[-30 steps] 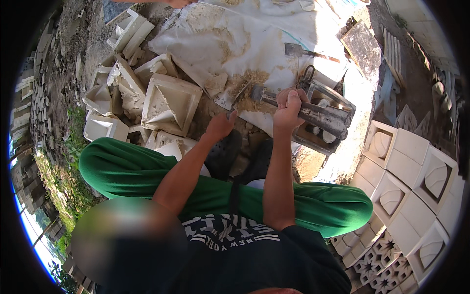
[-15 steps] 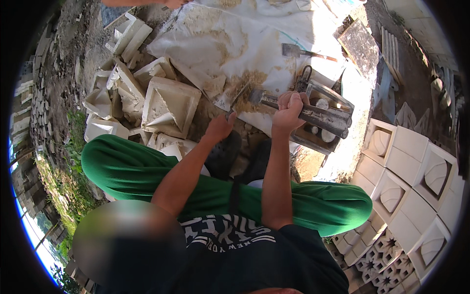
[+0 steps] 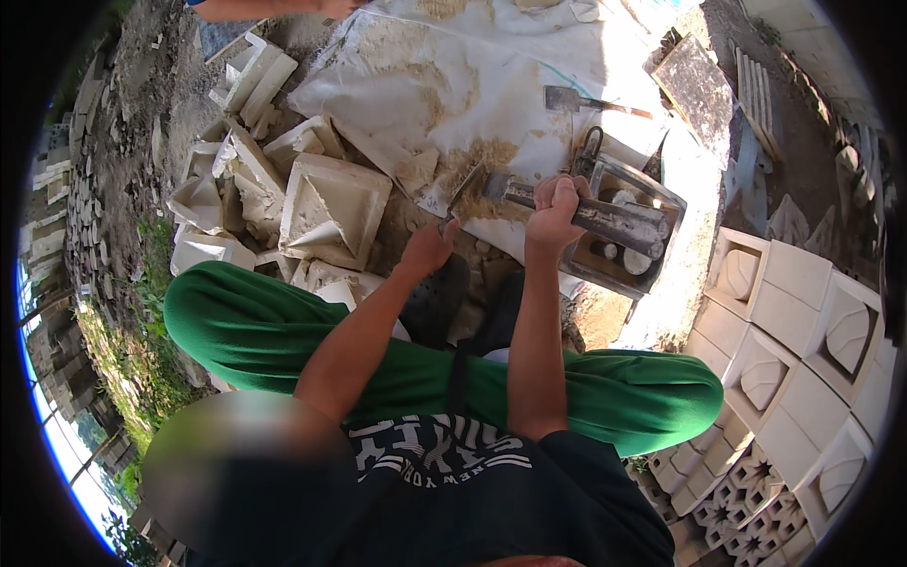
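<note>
My left hand [image 3: 432, 248] is closed around the handle of a small trowel [image 3: 463, 194], its narrow blade pointing up and away over the edge of a white sheet. To the right, my right hand [image 3: 556, 213] grips a thick, dark, cement-crusted bar [image 3: 619, 222] from above. The bar slants across a dark rectangular mould frame [image 3: 616, 279], hiding part of its inside. Pale round pieces [image 3: 635, 260] show within the frame. A metal loop [image 3: 592, 142] stands at its far corner. My fingers' undersides are hidden.
Broken pale cast blocks [image 3: 335, 210] are heaped left of my hands. A stained white sheet [image 3: 406, 57] spreads ahead, with a flat-bladed tool [image 3: 567, 98] on it. Stacked cast blocks [image 3: 794, 293] stand at right. Another person's arm [image 3: 265, 8] shows at the top left.
The dark bar has turned slightly in my right hand over the frame, uncovering more of the frame's right side. My left hand keeps its hold on the trowel. The whole view has shifted a little.
</note>
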`<state>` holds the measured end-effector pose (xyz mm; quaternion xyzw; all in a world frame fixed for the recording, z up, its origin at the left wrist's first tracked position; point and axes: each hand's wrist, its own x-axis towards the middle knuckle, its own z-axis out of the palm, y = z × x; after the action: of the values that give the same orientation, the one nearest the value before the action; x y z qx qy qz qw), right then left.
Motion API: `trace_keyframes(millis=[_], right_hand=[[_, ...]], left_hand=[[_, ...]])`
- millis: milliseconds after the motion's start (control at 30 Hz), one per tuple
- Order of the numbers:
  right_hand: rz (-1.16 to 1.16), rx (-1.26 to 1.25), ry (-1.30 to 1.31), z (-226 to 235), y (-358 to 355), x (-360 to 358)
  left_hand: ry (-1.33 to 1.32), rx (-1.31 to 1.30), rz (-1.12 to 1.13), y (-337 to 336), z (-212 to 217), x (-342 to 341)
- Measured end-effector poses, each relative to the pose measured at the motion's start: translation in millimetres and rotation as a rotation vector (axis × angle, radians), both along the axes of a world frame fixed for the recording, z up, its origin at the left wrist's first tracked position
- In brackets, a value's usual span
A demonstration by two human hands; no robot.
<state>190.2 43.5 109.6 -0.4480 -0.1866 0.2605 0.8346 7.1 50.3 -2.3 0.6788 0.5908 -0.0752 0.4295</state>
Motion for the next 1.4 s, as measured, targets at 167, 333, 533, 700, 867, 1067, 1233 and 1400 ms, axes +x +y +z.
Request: trace_keyframes(millis=[167,333,533,700,867,1067,1233,1400], right_hand=[[-0.029,-0.205,-0.01,-33,19,-9],[-0.022,-0.176,0.089,19,8,12],[-0.034,-0.128,0.047,-16,9,9],[-0.09,-0.221,0.096,-23,20,2],[-0.137,-0.134,0.115,7,-5,14],[-0.127,0.016,-0.019,24,-3,15],[-0.089,-0.113,0.053,-30,23,7],[-0.085,-0.092,0.134,8,8,14]], left_hand=[[-0.011,-0.014,0.04,-4,-1,-3],[-0.02,0.027,0.056,-5,10,-2],[-0.019,-0.001,0.022,-1,-12,-6],[-0.013,-0.049,0.056,4,-2,0],[-0.141,-0.006,0.116,5,20,2],[-0.081,0.004,0.044,15,-4,5],[-0.022,0.096,0.023,17,-2,14],[-0.079,0.025,-0.02,19,1,1]])
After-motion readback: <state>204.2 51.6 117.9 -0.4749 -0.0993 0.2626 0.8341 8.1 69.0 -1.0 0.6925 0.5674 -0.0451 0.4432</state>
